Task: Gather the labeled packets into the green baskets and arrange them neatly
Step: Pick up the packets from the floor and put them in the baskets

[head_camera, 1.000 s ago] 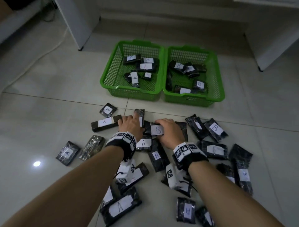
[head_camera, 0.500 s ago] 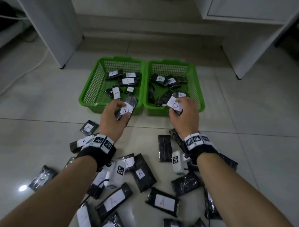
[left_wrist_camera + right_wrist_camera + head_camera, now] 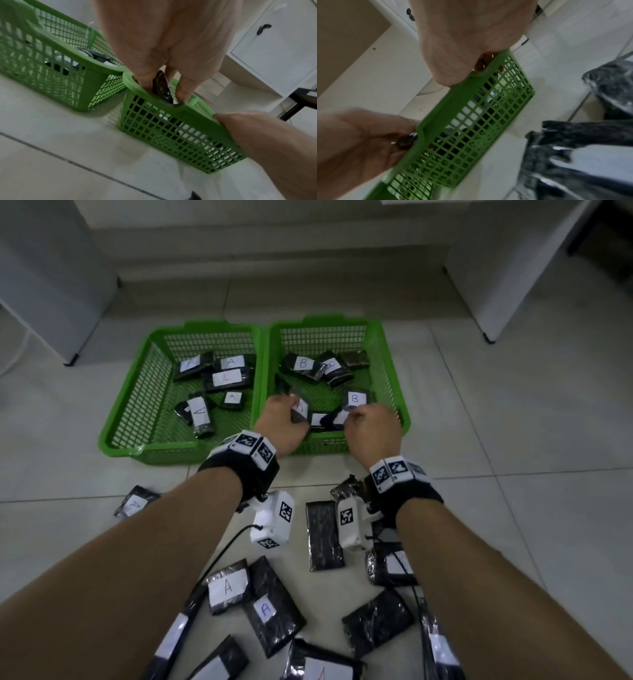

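1. Packets first: each hand carries one black packet over the near wall of the right-hand green basket (image 3: 394,378). The left hand (image 3: 282,424) has its fingers curled round a shiny black packet (image 3: 301,409), which the left wrist view shows pinched between thumb and fingers just inside the rim. The right hand (image 3: 373,428) is curled over a white-labelled packet (image 3: 340,416) at the near edge; that grip reads as a pinch, though the fingertips are hidden in the right wrist view.

2. Judged from the pose, the step is setting both packets down among the B packets. Doing it well means lowering each until it lies flat on the mesh floor before letting go, label up, not dropping it from rim height.

3. Check the left packet's letter first: its label is too blurred to read. The basket at 11 o'clock (image 3: 144,392) holds packets marked A, the one under the hands holds a B packet (image 3: 355,398) and another (image 3: 303,364), so an A would belong one basket over.

4. Free mesh shows at the middle of the right-hand basket, around 12 o'clock from the hands; sliding the packets there, parallel to those already in, would keep the row neat. Those at the far wall lie skewed and overlapping, so squaring them is likely still to be done.

5. Many packets are left on the tiled floor (image 3: 513,508) at 6 o'clock, including two marked A (image 3: 227,587) and (image 3: 265,609). Keeping the wrists clear of the rim should avoid shoving the light basket.
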`<state>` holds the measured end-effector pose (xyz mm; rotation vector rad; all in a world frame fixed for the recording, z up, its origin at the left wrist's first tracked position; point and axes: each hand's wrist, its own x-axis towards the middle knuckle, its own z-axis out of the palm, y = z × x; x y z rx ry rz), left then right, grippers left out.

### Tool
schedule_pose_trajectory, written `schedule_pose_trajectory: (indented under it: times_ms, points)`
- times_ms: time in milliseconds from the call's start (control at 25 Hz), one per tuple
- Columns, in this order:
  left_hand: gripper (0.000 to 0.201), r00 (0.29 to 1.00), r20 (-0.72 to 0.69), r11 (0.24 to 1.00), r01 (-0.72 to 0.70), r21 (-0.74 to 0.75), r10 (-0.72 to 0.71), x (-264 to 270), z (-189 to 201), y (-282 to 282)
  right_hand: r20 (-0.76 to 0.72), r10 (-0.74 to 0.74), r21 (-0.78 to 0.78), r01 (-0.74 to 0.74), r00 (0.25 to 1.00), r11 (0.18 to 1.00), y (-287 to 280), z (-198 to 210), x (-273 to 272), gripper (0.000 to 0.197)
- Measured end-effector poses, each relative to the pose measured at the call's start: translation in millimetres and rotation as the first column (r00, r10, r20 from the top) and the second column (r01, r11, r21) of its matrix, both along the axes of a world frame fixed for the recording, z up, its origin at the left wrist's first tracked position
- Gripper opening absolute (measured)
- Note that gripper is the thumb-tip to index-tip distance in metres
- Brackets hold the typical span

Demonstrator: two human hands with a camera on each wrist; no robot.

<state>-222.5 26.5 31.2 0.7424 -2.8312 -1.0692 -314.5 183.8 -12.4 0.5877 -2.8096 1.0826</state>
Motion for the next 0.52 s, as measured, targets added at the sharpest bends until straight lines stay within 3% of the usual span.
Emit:
schedule_pose_trajectory:
  times_ms: [160,280,360,440,520]
  points:
    - [0.038,0.959,0.277,0.985,0.101,-0.138,-0.059,-13.2,-6.7,3.1,-0.101,0.039,0.021,-0.037,0.994,0.999,2.9,-2.3,10.4,0.034]
    - [0.05,0.929,0.36,0.958,0.174,-0.227,-0.084,-4.8,2.9,9.9,-0.093,0.087,-0.113,-0.097,0.992,0.989,7.7,5.4,10.3,0.032]
    - [0.05,0.958,0.271,0.957,0.165,-0.237,-0.098,10.0,8.9,16.9,-0.149,0.054,-0.183,-0.081,0.987,0.98,16.2,13.4,20.9,0.02]
    - [0.042,0.991,0.071,0.961,0.123,-0.247,-0.109,35.3,11.3,27.8,-0.198,0.015,-0.232,-0.062,0.98,0.971,31.4,18.0,39.2,0.018]
    - [0.032,0.979,-0.16,0.957,0.074,-0.282,-0.123,69.0,12.6,45.5,-0.173,-0.03,-0.264,-0.017,0.984,0.964,53.9,20.1,59.8,0.018]
